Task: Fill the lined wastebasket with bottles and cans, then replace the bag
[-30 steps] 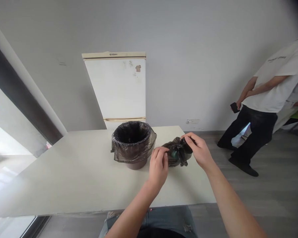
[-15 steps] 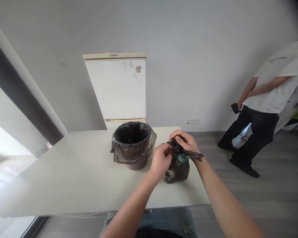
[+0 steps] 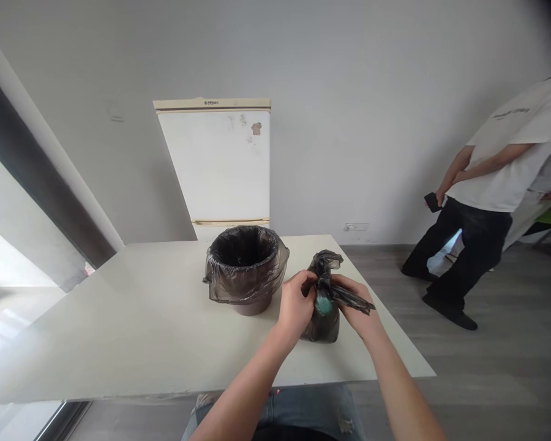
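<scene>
one dark plastic bag [image 3: 324, 331] is resting upright on a pale table [image 3: 142, 318], right of a lined bin [image 3: 248, 285]. the left hand [image 3: 296, 306] is pinching its gathered neck; the right hand [image 3: 360, 321] is lying alongside, fingertips hidden, grip impossible to tell. keeping the neck snug and pulling evenly is likely sparing the thin film. beyond, a white refrigerator [image 3: 220, 162] is standing by a grey wall [image 3: 349, 122].

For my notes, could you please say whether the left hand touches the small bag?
Touching: in the head view, the left hand grips the small bag near its neck.
</scene>
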A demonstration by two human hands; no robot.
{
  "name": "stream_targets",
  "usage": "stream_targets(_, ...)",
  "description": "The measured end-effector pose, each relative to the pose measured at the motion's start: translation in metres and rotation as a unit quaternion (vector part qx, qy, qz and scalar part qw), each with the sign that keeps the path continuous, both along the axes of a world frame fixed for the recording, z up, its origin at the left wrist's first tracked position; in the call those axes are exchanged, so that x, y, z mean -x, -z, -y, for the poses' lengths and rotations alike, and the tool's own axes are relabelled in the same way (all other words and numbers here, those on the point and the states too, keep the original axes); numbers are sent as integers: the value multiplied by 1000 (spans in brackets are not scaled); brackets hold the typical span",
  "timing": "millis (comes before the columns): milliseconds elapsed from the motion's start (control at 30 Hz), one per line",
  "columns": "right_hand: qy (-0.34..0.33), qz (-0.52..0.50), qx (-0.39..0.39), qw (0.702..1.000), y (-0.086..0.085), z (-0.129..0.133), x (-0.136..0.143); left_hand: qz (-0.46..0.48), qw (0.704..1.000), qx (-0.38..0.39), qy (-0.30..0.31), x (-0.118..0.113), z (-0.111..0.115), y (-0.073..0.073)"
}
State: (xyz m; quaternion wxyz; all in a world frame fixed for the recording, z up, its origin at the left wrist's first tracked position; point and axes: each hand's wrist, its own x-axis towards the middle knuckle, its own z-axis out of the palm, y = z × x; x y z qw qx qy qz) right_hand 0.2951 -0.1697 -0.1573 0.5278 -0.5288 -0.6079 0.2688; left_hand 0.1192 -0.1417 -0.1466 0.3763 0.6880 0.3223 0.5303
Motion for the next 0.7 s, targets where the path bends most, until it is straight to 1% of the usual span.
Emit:
stream_targets(100, 18, 5, -25, 1000, 1, -3, 0, -9, 1000, -12, -9, 4, -2, 0)
stream_targets(167, 59, -15, -39, 997, 4, -3, -6, -25, 998, -31, -38, 9, -4, -1)
stream_targets(300, 168, -99, -64, 979, 11, -2, -20, -38, 992, -41, -109, 22, -7, -2)
stream_targets(367, 191, -155, -69, 967, 14, -3, -25, -31, 989, -31, -140, 28, -7, -1)
stream_targets(433, 189, -217, -60, 956, 16, -8, -28, -23, 987, -24, -154, 31, -4, 1)
stream_targets(467, 187, -246, -52, 950, 17, -10, -28, -20, 988, -25, -150, 31, -3, 2)
stream_targets(567, 191, -293, -45, 936, 19, -19, -29, -15, 993, -43, -107, 30, 3, 5)
stream_targets(633, 170, -307, -49, 935, 19, -24, -29, -4, 995, -55, -89, 30, 7, 4)
stream_targets(700, 128, -330, -53, 934, 19, -26, -29, 10, 994, -62, -90, 33, 12, 1)
